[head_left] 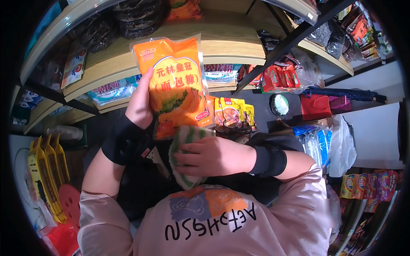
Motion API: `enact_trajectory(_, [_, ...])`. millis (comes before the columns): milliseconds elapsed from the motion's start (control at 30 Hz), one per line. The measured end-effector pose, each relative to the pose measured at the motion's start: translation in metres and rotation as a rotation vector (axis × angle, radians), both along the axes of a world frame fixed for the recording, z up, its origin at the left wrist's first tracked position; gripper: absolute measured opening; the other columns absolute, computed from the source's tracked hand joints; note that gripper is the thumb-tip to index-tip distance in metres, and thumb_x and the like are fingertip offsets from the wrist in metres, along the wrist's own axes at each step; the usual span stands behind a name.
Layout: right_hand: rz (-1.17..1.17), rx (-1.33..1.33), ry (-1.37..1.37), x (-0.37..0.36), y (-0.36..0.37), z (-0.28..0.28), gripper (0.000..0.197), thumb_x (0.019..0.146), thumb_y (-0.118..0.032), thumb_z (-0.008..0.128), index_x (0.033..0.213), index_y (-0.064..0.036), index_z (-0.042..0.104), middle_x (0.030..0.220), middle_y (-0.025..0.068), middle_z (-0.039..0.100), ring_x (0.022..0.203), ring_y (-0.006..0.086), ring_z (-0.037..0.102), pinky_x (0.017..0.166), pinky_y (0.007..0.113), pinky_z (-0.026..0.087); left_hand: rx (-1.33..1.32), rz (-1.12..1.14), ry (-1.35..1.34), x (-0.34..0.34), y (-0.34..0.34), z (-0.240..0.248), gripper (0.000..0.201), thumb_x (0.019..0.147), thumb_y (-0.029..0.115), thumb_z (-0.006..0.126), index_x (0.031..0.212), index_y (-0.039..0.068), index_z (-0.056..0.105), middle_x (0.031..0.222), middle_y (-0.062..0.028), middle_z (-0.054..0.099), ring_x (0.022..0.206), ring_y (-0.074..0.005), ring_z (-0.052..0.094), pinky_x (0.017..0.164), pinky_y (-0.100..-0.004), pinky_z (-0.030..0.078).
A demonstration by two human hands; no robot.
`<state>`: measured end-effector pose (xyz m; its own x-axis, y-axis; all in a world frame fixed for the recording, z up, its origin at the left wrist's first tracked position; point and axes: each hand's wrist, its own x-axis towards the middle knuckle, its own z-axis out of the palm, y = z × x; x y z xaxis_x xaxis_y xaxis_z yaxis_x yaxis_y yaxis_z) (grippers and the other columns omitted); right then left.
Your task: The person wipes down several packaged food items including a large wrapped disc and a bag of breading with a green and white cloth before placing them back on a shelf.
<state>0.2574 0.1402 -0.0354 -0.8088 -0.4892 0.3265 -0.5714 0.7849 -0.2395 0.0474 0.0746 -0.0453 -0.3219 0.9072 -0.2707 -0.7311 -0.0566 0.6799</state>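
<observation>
An orange plastic food packet (177,96) with a picture of breaded food is held up in front of the wooden shelf. My left hand (141,100) grips its left edge, the thumb lying on the front face and the other fingers hidden behind. Just below the packet's lower edge, my right hand (213,155) is curled over a green-and-white striped cloth (188,136). The cloth's upper end overlaps the bottom of the packet; whether it presses on it I cannot tell. Several yellow packets (232,113) lie just right of the orange one.
The wooden shelf (226,40) spans the top, with dark-wrapped goods (139,17) on it. Blue-and-white bags (113,91) sit on the level below. A round green-and-white tub (279,104) and a red box (279,79) are to the right. Tall yellow packs (47,170) stand at left.
</observation>
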Motion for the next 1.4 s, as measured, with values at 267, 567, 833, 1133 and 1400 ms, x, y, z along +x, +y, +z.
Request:
enact_trajectory(267, [-0.273,0.147,0.061,-0.021,0.031,0.02,0.031,0.071,-0.014,0.063,0.102,-0.0103,0.064,0.106,0.0064,0.058,0.098,0.0237,0.061,0.072,0.029,0.054,-0.003,-0.27,0.121,0.017,-0.006,-0.021,0.047,0.097,0.038,0.043,0.128,0.003,0.047,0.118,-0.0096,0.06,0.103,-0.0177,0.06,0.093,-0.0314,0.045])
enact_trajectory(567, [-0.745,0.377,0.285,-0.014,0.115,0.02,0.033,0.076,-0.008,0.057,0.109,-0.0149,0.064,0.113,0.0081,0.062,0.098,0.0247,0.063,0.077,0.032,0.053,0.0,-0.284,0.063,0.019,-0.007,-0.018,0.04,0.099,0.03,0.042,0.126,0.002,0.047,0.118,-0.0088,0.06,0.104,-0.0145,0.06,0.092,-0.0292,0.047])
enact_trajectory(833, [-0.792,0.285,0.443,-0.021,0.079,0.008,0.037,0.073,-0.008,0.06,0.109,-0.0153,0.062,0.11,0.0086,0.062,0.092,0.0213,0.064,0.072,0.03,0.054,-0.036,-0.24,0.156,0.026,-0.005,-0.026,0.042,0.099,0.032,0.043,0.127,0.002,0.048,0.118,-0.0081,0.06,0.107,-0.0157,0.059,0.094,-0.0312,0.046])
enact_trajectory(1133, [-0.317,0.211,0.215,-0.015,-0.001,-0.011,0.035,0.072,-0.014,0.059,0.106,-0.009,0.062,0.117,0.0101,0.054,0.106,0.0262,0.057,0.073,0.032,0.054,0.092,-0.19,0.05,0.007,0.005,-0.031,0.047,0.099,0.035,0.038,0.131,0.001,0.044,0.121,-0.012,0.058,0.109,-0.0196,0.057,0.096,-0.0357,0.045])
enact_trajectory(1400, [-0.121,-0.314,-0.332,-0.004,0.019,-0.004,0.039,0.07,-0.003,0.055,0.108,-0.0086,0.063,0.112,0.0117,0.06,0.093,0.0294,0.062,0.073,0.036,0.052,0.015,-0.017,0.087,-0.021,0.006,-0.015,0.051,0.1,0.036,0.034,0.136,-0.001,0.038,0.13,-0.0143,0.053,0.119,-0.0242,0.053,0.102,-0.0388,0.04])
